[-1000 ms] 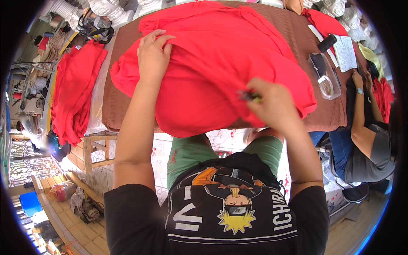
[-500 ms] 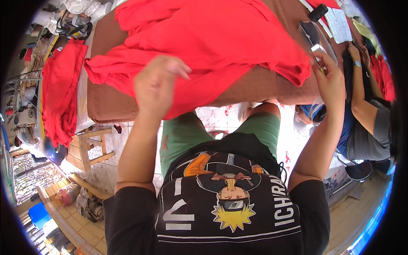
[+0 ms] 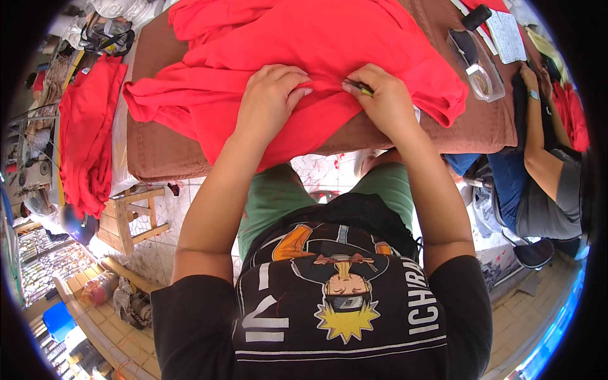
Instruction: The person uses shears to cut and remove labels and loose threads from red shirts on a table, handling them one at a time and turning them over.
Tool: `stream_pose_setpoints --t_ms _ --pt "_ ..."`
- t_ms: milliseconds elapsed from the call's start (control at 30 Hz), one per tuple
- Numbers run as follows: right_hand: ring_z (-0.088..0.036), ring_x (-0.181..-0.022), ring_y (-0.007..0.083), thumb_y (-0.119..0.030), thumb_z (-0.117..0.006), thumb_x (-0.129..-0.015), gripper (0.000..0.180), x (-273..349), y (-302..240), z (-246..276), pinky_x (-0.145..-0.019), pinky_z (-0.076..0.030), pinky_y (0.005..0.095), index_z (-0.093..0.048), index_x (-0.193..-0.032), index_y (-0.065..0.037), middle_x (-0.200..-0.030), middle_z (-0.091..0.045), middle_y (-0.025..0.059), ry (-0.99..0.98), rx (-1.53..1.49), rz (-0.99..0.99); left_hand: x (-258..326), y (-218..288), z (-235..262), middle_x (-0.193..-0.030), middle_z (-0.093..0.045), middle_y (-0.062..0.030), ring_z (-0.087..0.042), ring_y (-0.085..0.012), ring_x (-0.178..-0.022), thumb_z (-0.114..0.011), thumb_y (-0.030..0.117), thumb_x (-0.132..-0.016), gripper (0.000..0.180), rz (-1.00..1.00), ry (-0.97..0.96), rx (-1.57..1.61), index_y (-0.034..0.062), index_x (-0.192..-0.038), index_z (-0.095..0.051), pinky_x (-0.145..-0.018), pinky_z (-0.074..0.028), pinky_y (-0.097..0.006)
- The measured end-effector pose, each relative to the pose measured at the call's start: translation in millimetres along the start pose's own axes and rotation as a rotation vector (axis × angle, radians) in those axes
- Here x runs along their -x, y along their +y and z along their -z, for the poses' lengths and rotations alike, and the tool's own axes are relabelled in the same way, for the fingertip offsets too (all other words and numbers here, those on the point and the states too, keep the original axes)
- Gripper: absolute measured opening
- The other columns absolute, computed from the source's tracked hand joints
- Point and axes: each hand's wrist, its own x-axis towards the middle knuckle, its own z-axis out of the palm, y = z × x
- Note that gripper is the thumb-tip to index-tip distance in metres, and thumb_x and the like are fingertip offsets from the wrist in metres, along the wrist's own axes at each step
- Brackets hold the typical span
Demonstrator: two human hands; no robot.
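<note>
A large piece of red fabric (image 3: 266, 38), loosely heaped like a garment, covers much of the brown padded table (image 3: 164, 155) in front of me. My left hand (image 3: 271, 95) pinches a fold of it near the middle, thumb against the fingers. Just to the right, my right hand (image 3: 380, 98) rests on the same cloth. Between its thumb and fingers is a small yellow-and-black tool (image 3: 364, 89), its tip beside the fabric. Most of that tool is hidden in the grip, so its exact kind is unclear.
A clear plastic case (image 3: 484, 82), a black object (image 3: 476, 18) and a written sheet (image 3: 506, 37) lie at the table's right. Another person's arm (image 3: 538, 126) reaches in there. More red cloth (image 3: 92, 126) hangs at left above a wooden stool (image 3: 130, 221).
My right hand has come from the table's right side, by the case, to the middle of the cloth. My left hand has moved right and down onto the cloth, taking a fold.
</note>
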Motion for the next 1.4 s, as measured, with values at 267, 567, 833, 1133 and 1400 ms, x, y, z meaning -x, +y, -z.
stream_pose_setpoints --t_ms 267,567,833,1133,1400 --pt "-0.066 -0.077 0.0171 -0.003 -0.071 -0.079 0.008 27 -59 75 -0.068 -0.050 0.0271 -0.068 -0.086 -0.002 -0.083 -0.069 0.0068 -0.324 -0.502 0.112 -5 27 31 -0.086 -0.072 -0.0084 -0.067 -0.0148 -0.076 -0.067 0.024 -0.090 0.024 0.488 -0.090 0.486 0.0031 -0.101 -0.071 -0.072 -0.051 -0.026" --pt "-0.067 -0.081 0.0162 -0.014 -0.068 -0.087 0.017 18 -37 46 -0.075 -0.052 0.0299 -0.069 -0.100 -0.003 -0.088 -0.071 0.0089 -0.284 -0.313 -0.221 11 32 10 -0.091 -0.072 -0.0063 -0.064 -0.0086 -0.085 -0.064 0.016 -0.092 0.020 0.567 -0.080 0.676 0.0016 -0.104 -0.069 -0.077 -0.049 -0.023" --pt "-0.067 -0.092 0.0162 -0.015 -0.068 -0.087 0.023 10 0 -4 -0.083 -0.050 0.0290 -0.069 -0.107 -0.003 -0.099 -0.071 0.0112 -0.131 -0.385 -0.255 13 21 44 -0.079 -0.067 -0.0046 -0.064 -0.0190 -0.080 -0.057 0.015 -0.096 0.019 0.160 -0.047 0.662 -0.0001 -0.090 -0.068 -0.081 -0.049 -0.029" --pt "-0.061 -0.096 0.0093 -0.009 -0.065 -0.090 0.022 11 -5 0 -0.088 -0.046 0.0232 -0.067 -0.111 -0.001 -0.101 -0.070 0.0032 -0.180 -0.384 -0.317 22 -14 131 -0.093 -0.066 -0.0099 -0.060 -0.0185 -0.079 -0.046 0.034 -0.101 0.037 -0.131 -0.079 1.488 0.0048 -0.086 -0.064 -0.064 -0.040 -0.027" --pt "-0.063 -0.093 0.0089 -0.013 -0.065 -0.090 0.020 10 0 1 -0.083 -0.048 0.0244 -0.069 -0.107 -0.002 -0.097 -0.071 0.0042 -0.157 -0.399 -0.298 42 -42 127 -0.098 -0.067 -0.0047 -0.062 -0.0134 -0.086 -0.066 0.024 -0.092 0.024 0.595 0.380 0.427 0.0039 -0.104 -0.066 -0.076 -0.048 -0.025"
